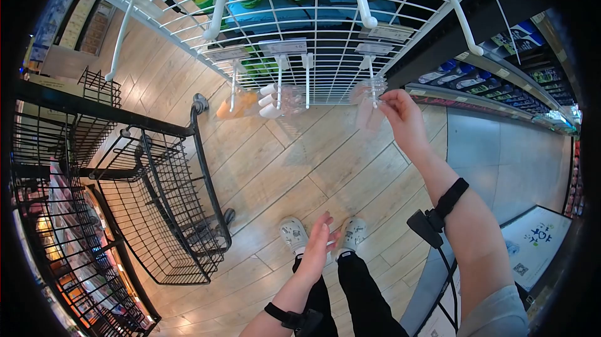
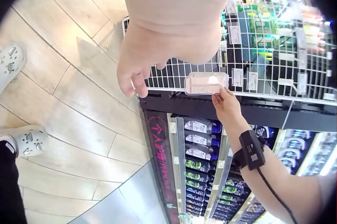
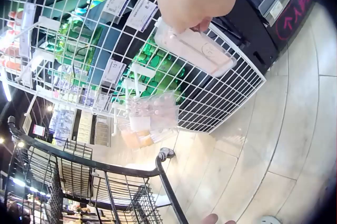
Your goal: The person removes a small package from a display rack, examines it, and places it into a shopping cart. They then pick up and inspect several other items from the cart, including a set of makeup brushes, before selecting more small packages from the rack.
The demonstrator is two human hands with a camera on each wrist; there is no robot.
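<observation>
My right hand point(image 1: 404, 118) pinches the upper end of a clear plastic pack point(image 2: 202, 83) with pale pink contents. In the head view the pack overlaps a white display hook point(image 1: 374, 65) low on the wire rack. The right wrist view shows the pack's flat, long face point(image 3: 208, 55) slanting down from the fingers, in front of the mesh. What exactly the pack contains, I cannot tell. My left hand point(image 1: 318, 249) hangs in the air over the shoes, fingers loosely bent and holding nothing.
A white wire rack point(image 1: 313, 49) with price tags and long protruding hooks stands ahead. Bagged items with white point(image 1: 270, 100) and orange parts point(image 1: 231, 107) hang left of the pack. A black wire shopping cart point(image 1: 156, 199) stands at the left, stocked shelves point(image 1: 501, 80) at the right.
</observation>
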